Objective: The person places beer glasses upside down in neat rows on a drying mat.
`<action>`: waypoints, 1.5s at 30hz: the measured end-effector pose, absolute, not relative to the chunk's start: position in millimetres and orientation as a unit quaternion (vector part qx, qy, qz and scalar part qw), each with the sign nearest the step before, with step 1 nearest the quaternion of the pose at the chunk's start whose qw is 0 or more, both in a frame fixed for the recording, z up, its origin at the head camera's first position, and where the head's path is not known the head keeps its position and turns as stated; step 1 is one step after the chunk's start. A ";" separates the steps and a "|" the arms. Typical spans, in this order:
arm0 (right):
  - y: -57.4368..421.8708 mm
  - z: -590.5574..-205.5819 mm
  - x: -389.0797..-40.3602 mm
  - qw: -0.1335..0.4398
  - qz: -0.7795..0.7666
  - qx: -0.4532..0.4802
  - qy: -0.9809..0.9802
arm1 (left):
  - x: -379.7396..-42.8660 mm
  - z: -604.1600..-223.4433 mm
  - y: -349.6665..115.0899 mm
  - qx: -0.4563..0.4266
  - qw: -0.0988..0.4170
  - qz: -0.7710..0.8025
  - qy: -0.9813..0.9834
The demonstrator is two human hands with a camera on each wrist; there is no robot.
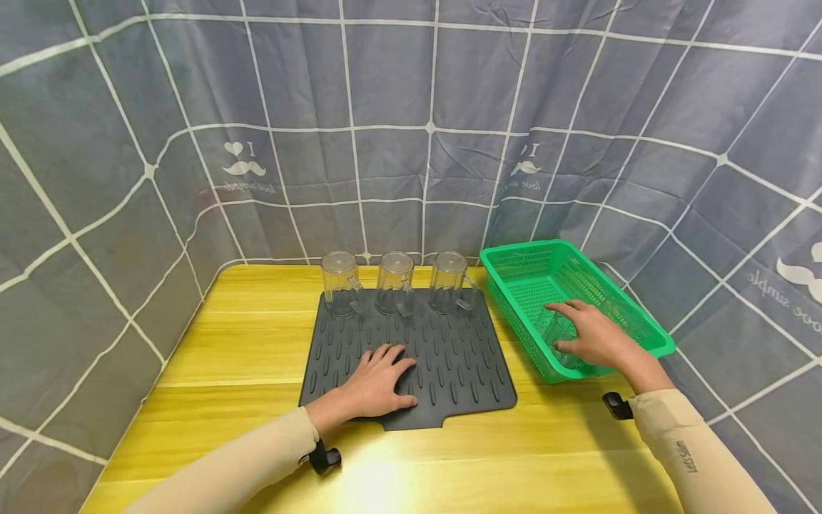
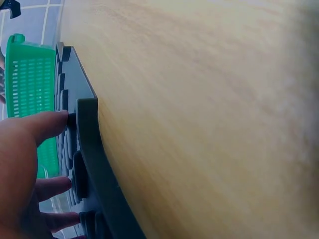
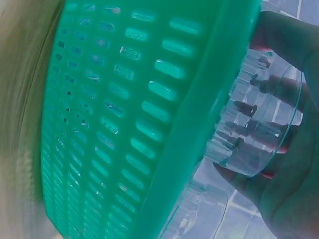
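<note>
My right hand (image 1: 597, 335) reaches into the green plastic basket (image 1: 523, 339), its thumb and fingers around a clear glass mug (image 1: 557, 333). Through that glass (image 3: 264, 119) the fingers show in the right wrist view, while the basket wall hides its lower part. On the near part of the black ridged mat (image 1: 462, 385) rests my left hand (image 1: 379, 385), fingers spread and holding nothing. Three clear glass mugs with handles stand in a row along the mat's far edge: a left mug (image 1: 339, 285), a middle mug (image 1: 393, 285) and a right mug (image 1: 446, 285).
Another clear glass (image 3: 202, 209) is in the basket beside the held one. The mat and basket sit on a yellow wood-grain table (image 1: 244, 343). A grey curtain with white grid lines (image 1: 392, 171) encloses the back and sides.
</note>
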State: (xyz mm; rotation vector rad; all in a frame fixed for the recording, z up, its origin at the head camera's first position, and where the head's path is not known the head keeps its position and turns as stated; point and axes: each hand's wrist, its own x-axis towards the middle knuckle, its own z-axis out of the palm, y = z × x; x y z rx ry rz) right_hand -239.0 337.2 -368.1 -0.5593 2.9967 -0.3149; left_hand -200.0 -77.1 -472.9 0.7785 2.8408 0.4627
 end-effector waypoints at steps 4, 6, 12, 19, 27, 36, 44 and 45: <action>339.8 -369.1 -239.5 0.027 -0.100 -0.182 0.978 | -200.7 -473.8 -75.8 0.259 0.080 0.149 0.951; 340.5 -368.9 -239.4 0.023 -0.101 -0.181 0.978 | -200.8 -473.7 -74.8 0.257 0.083 0.150 0.951; 340.2 -366.5 -240.3 0.008 -0.104 -0.187 0.977 | -201.1 -471.7 -72.2 0.253 0.085 0.146 0.953; 339.4 -361.0 -244.0 -0.009 -0.112 -0.190 0.975 | -202.0 -471.7 -72.7 0.252 0.081 0.144 0.953; 339.4 -346.2 -246.9 -0.025 -0.118 -0.190 0.974 | -203.3 -473.7 -74.0 0.253 0.074 0.143 0.954; 345.7 -339.1 -251.8 -0.065 -0.159 -0.200 0.964 | -200.6 -472.7 -72.8 0.246 0.077 0.140 0.956; 348.1 -327.3 -247.0 -0.100 -0.200 -0.198 0.954 | -198.5 -471.9 -76.1 0.250 0.069 0.151 0.954; 348.1 -325.4 -246.7 -0.101 -0.205 -0.196 0.954 | -198.3 -471.7 -76.7 0.250 0.069 0.153 0.954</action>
